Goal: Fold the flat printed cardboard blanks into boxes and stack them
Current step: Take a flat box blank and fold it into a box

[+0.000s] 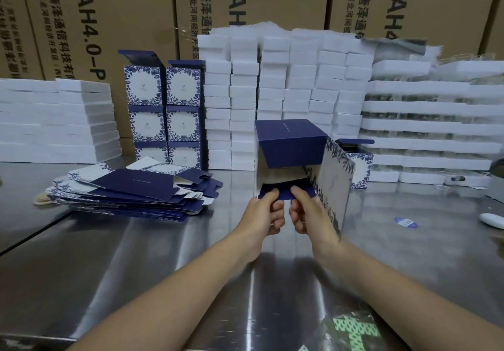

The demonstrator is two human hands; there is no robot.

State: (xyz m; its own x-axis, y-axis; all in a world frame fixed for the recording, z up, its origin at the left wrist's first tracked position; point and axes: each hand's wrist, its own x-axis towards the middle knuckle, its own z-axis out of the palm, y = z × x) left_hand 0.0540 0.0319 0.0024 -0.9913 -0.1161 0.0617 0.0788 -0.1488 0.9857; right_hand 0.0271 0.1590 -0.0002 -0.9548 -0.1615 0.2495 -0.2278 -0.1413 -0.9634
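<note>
- While finished blue-and-white printed boxes [163, 110] stand stacked at the back, a pile of flat blanks [131, 189] remains on the steel worktop [163, 255].
- Left hand [266, 211] and right hand [308, 211] pinch the dark-blue flap of a half-folded box [289, 146], raised above the worktop.

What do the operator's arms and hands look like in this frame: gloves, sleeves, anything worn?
Both are bare. No gloves on the left hand or the right hand. Both forearms show uncovered from wrist to the bottom edge of the frame, with no sleeve, watch or wristband in view. There may be a thin ring on a right-hand finger, but it is too small to be sure. No markings visible.
</note>
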